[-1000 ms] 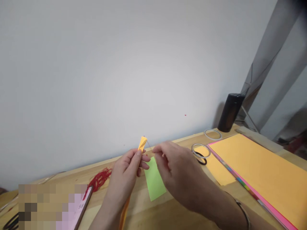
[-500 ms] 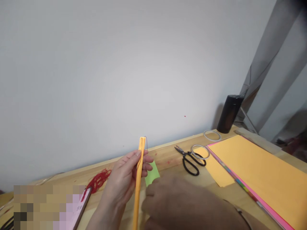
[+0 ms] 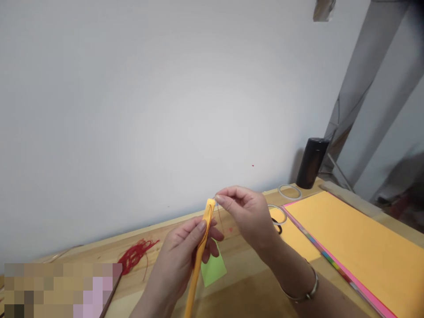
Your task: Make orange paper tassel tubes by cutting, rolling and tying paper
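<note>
My left hand (image 3: 180,254) is closed around a narrow folded strip of orange paper (image 3: 195,282), thumb pressed on its front near the upper end. The strip stands tilted, its lower part running out of view. At its top, my right hand (image 3: 250,216) pinches a thin dark thread (image 3: 220,216) between thumb and forefinger. Part of the thread runs along the strip's upper face, and a length hangs below my right fingertips. Behind my left fingers lies a light green piece of paper (image 3: 213,271). Black-handled scissors (image 3: 280,230) are mostly hidden behind my right hand.
Large orange sheets (image 3: 357,247) over pink ones lie at right, beside a smaller orange piece (image 3: 301,243). Two tape rolls (image 3: 289,198) and a black cylinder (image 3: 311,163) stand near the wall. Red string (image 3: 135,256) lies tangled at left, near a blurred-out area.
My right hand has risen from the lower middle to the strip's top and now pinches the thread. My left hand and the strip sit slightly further right in view.
</note>
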Demonstrator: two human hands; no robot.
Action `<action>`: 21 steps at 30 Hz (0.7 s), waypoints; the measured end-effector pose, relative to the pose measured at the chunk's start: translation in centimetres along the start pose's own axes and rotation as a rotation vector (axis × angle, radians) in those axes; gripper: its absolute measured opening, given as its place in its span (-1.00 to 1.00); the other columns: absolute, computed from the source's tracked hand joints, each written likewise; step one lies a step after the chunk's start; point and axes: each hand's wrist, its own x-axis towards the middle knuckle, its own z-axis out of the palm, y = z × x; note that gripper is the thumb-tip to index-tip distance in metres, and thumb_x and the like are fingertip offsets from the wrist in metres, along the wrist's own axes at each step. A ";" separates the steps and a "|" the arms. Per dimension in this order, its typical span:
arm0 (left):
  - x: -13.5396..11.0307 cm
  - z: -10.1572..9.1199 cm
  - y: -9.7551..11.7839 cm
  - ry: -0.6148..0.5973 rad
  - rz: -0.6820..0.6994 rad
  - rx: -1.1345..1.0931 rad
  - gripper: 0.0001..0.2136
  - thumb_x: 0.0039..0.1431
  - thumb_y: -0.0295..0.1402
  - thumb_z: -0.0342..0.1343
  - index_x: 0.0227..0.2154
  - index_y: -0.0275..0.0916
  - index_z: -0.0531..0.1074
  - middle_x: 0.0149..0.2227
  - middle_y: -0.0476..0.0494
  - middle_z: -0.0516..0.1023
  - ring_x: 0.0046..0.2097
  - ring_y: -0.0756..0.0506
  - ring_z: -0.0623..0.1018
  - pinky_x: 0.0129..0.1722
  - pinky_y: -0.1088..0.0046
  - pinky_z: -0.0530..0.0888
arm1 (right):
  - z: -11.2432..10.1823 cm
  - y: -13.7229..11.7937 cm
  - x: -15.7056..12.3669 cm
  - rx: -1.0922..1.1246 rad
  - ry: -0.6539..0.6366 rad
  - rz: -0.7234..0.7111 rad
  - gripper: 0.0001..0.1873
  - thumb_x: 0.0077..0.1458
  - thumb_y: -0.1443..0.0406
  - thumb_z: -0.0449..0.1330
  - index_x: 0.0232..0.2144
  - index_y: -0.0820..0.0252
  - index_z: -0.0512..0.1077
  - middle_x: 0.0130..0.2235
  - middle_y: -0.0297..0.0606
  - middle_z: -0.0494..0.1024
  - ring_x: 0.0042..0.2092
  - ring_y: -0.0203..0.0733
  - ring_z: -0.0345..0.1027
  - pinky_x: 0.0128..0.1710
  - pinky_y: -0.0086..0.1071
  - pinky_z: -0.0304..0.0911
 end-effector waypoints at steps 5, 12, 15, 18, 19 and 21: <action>0.1 -0.1 0.0 0.008 0.016 0.001 -0.77 0.13 -0.25 0.08 -0.38 -0.32 0.53 -0.43 -0.14 0.52 -0.53 0.06 0.40 -0.57 0.58 0.26 | 0.3 -0.6 -0.5 0.003 0.000 -0.008 -0.86 -0.04 0.27 0.22 -0.51 0.26 0.45 -0.49 -0.33 0.48 -0.42 -0.35 0.30 -0.39 -0.47 0.23; 0.0 0.0 -0.2 0.078 0.041 0.008 -0.78 0.11 -0.24 0.10 -0.37 -0.29 0.53 -0.43 -0.12 0.53 -0.51 0.05 0.42 -0.57 0.58 0.28 | -0.4 0.1 -0.1 -0.061 -0.154 0.083 -0.60 0.06 0.06 0.10 -0.59 0.27 0.38 -0.59 -0.41 0.27 -0.52 -0.41 0.09 -0.50 -0.48 0.06; 0.0 0.1 -0.3 0.105 0.048 0.059 -0.78 0.09 -0.23 0.11 -0.38 -0.29 0.53 -0.40 -0.13 0.54 -0.50 0.04 0.43 -0.56 0.57 0.30 | -0.3 0.3 0.0 0.000 -0.289 0.130 -0.52 0.06 -0.01 0.06 -0.60 0.27 0.38 -0.61 -0.40 0.26 -0.54 -0.42 0.06 -0.53 -0.48 0.03; -0.1 0.3 -0.2 0.101 0.035 0.102 -0.75 0.10 -0.20 0.09 -0.44 -0.31 0.53 -0.50 -0.12 0.51 -0.53 0.04 0.42 -0.57 0.57 0.29 | 0.0 0.1 -0.1 0.015 -0.343 0.148 -0.58 0.01 0.03 0.15 -0.61 0.27 0.38 -0.63 -0.42 0.27 -0.53 -0.42 0.11 -0.52 -0.51 0.05; -0.2 0.4 -0.1 0.095 0.029 0.111 -0.73 0.10 -0.20 0.09 -0.45 -0.31 0.53 -0.54 -0.11 0.50 -0.54 0.04 0.41 -0.57 0.57 0.29 | 0.1 -0.1 -0.1 0.010 -0.329 0.159 -0.62 -0.02 0.06 0.19 -0.61 0.27 0.38 -0.63 -0.43 0.29 -0.53 -0.42 0.13 -0.51 -0.51 0.06; -0.4 0.6 0.1 0.087 0.025 0.129 -0.72 0.11 -0.19 0.07 -0.45 -0.32 0.53 -0.61 -0.09 0.47 -0.56 0.04 0.38 -0.58 0.57 0.28 | 0.2 -0.3 -0.2 0.009 -0.273 0.189 -0.68 -0.06 0.13 0.24 -0.60 0.28 0.38 -0.61 -0.42 0.35 -0.53 -0.43 0.18 -0.50 -0.52 0.10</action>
